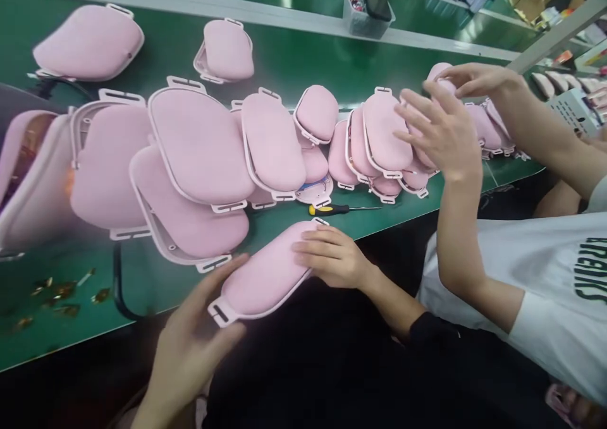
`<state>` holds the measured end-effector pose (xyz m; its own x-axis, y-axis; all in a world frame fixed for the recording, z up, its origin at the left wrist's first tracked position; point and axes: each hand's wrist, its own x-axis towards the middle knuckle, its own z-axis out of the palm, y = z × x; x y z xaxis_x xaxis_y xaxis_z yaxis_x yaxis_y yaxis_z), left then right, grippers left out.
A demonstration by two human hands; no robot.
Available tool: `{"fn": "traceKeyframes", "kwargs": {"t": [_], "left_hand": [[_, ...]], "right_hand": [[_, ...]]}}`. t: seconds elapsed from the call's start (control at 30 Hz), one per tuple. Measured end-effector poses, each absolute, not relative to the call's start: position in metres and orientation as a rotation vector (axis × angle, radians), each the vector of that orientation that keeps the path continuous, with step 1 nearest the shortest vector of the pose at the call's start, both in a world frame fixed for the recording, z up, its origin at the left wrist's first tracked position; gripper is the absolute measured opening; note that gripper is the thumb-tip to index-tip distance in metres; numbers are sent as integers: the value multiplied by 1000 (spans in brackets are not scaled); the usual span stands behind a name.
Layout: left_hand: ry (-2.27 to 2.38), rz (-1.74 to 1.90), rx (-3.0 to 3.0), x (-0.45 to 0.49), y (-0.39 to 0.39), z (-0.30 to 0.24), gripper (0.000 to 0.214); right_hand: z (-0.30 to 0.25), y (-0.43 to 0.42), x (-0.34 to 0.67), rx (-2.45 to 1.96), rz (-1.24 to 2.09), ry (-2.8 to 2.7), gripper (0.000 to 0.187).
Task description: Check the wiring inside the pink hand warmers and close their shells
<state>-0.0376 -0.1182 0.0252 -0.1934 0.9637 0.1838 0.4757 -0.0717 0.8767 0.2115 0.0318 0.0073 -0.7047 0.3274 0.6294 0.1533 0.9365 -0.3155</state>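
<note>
A pink padded shell (268, 274) with a white rim and slotted strap loops at its ends is held in front of me, tilted, near the bench's front edge. My left hand (192, 337) grips its near left end, thumb below and fingers behind. Resting on its right end, the fingers of my right hand (334, 255) are closed against the pink surface. Just beyond it lies another shell (199, 220), its pink half and pale half partly apart. A larger shell (203, 145) overlaps that one. A screwdriver (344, 210) with a yellow and black handle lies behind my right hand.
On the green bench (156, 290), several more shells form a row. Small gold-coloured scraps (61, 290) and a black cable (118, 283) lie at the left. A co-worker's hands (441, 122) work over the pile at right. A clear bin (367, 15) stands behind.
</note>
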Motion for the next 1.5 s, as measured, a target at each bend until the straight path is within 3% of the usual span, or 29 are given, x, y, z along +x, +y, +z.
{"fn": "traceKeyframes", "kwargs": {"t": [0.17,0.33,0.63,0.77,0.93,1.1,1.3,1.5], "left_hand": [[1610,1402,2112,-39,-114,29,50],[1622,1311,2351,-33,-101,43,35],[1658,1700,2012,-31,-108,10,39],[1763,1519,2047,-37,-119,13,38],[2028,1139,2345,-25,-126,32,43],[1973,1293,2330,-21,-121,23,51],[1922,1330,2386,-28,-121,19,52],[1846,1142,2314,-36,-124,39,43]], "right_hand": [[11,35,204,-355,378,-2331,28],[3,29,194,-342,361,-2200,23],[4,33,180,-254,379,-2168,15],[13,45,187,-265,415,-2374,30],[14,43,193,-216,492,-2366,24],[12,36,186,-190,642,-2261,22],[11,28,183,-247,614,-2117,32],[8,36,191,-208,769,-2203,28]]}}
